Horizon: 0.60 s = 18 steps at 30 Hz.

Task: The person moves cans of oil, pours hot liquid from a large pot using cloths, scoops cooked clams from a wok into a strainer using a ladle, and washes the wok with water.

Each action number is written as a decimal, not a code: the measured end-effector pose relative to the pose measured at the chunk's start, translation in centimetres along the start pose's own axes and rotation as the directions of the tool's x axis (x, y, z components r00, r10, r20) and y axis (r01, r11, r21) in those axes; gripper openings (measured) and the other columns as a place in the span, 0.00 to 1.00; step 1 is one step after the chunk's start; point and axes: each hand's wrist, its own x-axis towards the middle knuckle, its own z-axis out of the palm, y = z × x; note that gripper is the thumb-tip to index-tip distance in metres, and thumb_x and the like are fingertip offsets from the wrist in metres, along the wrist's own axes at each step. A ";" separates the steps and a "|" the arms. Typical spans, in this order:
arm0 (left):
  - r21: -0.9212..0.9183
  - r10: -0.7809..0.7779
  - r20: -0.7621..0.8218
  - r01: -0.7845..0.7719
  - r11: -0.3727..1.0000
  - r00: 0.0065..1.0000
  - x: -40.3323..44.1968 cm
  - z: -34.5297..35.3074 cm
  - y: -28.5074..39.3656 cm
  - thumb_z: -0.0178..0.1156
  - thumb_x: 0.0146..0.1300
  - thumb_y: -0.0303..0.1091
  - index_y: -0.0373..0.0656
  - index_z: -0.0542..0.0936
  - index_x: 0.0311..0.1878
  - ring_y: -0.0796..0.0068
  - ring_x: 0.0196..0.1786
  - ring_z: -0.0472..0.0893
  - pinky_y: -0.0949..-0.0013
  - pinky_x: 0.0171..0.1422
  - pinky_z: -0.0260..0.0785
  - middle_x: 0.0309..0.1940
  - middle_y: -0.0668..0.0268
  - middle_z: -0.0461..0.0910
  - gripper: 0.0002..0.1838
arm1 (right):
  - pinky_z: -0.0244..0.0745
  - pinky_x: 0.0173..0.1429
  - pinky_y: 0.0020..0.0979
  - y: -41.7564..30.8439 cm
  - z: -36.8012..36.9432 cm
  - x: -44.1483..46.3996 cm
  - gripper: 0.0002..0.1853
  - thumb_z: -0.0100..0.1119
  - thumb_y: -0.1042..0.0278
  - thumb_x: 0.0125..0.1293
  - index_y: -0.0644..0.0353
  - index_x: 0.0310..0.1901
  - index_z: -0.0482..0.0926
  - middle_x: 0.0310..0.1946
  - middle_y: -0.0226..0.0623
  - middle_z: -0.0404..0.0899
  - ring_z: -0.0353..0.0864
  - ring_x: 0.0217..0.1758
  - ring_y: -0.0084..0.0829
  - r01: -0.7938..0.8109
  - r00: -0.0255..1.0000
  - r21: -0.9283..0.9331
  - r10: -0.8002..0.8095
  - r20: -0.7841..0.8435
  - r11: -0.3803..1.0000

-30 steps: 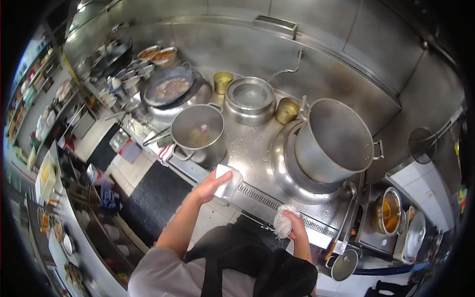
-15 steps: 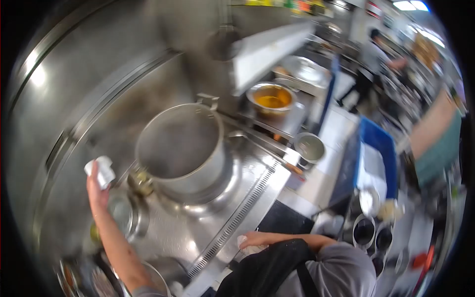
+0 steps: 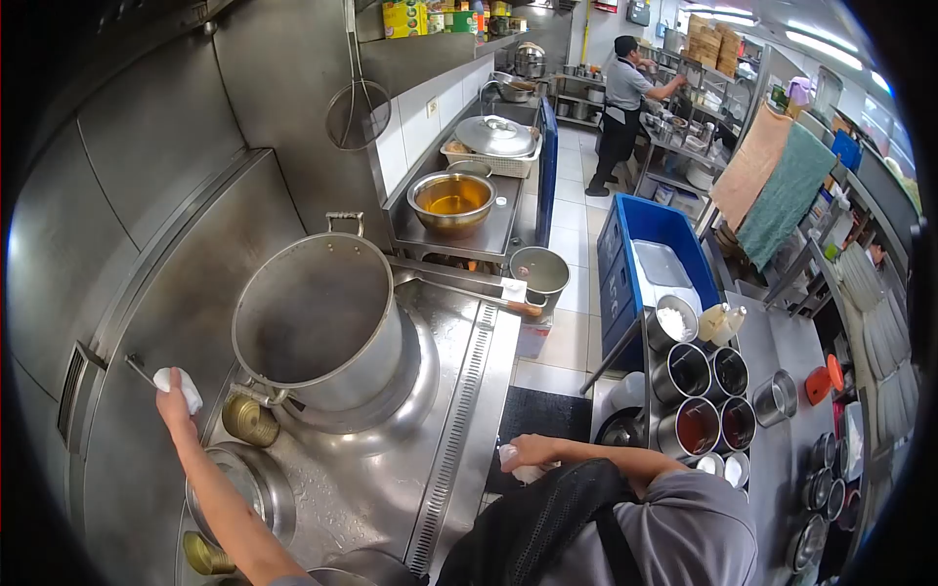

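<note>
My left hand (image 3: 174,406) is stretched out to the far left, fingers closed on a white cloth (image 3: 182,389). A thin metal rod (image 3: 140,367) meets this cloth by the back wall. My right hand (image 3: 534,452) is close to my body, closed round another white cloth (image 3: 527,475), partly hidden by the fingers. Between my hands a large steaming pot (image 3: 375,363) sits on a round steel stove ring (image 3: 422,376). A brass-coloured container (image 3: 250,420) stands beside the pot, below the outstretched left hand, and a round steel vessel (image 3: 278,495) is next to my left forearm.
A ladle with a wooden handle (image 3: 523,308) lies along the stove's right side. Beyond are a bowl of orange liquid (image 3: 451,200), a blue bin (image 3: 614,276) and a counter with several filled pots (image 3: 689,427). A co-worker (image 3: 625,98) stands at the far shelves.
The view has swung right, bringing the aisle and side counter in. My left hand has moved from the stove's front edge to the back wall with its cloth. My right hand still holds its cloth.
</note>
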 end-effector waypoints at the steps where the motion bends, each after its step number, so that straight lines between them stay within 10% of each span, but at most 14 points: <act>1: 0.102 0.068 -0.073 -0.061 0.993 0.995 -0.1 0.0 -0.8 0.67 0.66 0.54 0.40 0.80 0.56 0.66 0.46 0.83 0.60 0.46 0.72 0.45 0.61 0.84 0.28 | 0.79 0.58 0.43 0.1 0.5 -0.2 0.35 0.69 0.38 0.54 0.63 0.52 0.84 0.47 0.53 0.86 0.86 0.52 0.50 0.005 1.000 -0.003 -0.005 0.005 1.000; 4: 0.271 0.274 -0.170 -0.222 0.937 0.947 -0.2 -2.2 -3.2 0.68 0.65 0.48 0.30 0.78 0.58 0.53 0.55 0.83 0.56 0.60 0.73 0.51 0.47 0.84 0.29 | 0.79 0.57 0.43 -0.5 1.3 -1.1 0.35 0.69 0.37 0.54 0.63 0.52 0.84 0.46 0.52 0.87 0.86 0.52 0.50 0.040 0.998 -0.029 -0.038 0.059 0.999; 13: 0.062 -0.099 -0.333 0.126 0.990 0.938 -3.7 -15.2 -6.3 0.75 0.55 0.54 0.41 0.82 0.60 0.63 0.48 0.84 0.60 0.54 0.76 0.49 0.58 0.85 0.35 | 0.79 0.55 0.41 2.8 0.6 -1.3 0.38 0.70 0.33 0.56 0.68 0.48 0.84 0.43 0.52 0.87 0.87 0.49 0.48 0.176 0.984 -0.186 -0.175 0.024 0.967; 18: -0.175 0.164 0.014 -0.159 0.972 0.986 -23.0 -16.8 1.5 0.68 0.68 0.50 0.44 0.80 0.56 0.78 0.45 0.80 0.69 0.50 0.73 0.44 0.70 0.83 0.22 | 0.79 0.47 0.31 -2.9 -1.0 -3.0 0.14 0.70 0.66 0.65 0.64 0.49 0.83 0.41 0.36 0.86 0.84 0.40 0.27 0.072 0.936 0.278 -0.161 0.314 0.958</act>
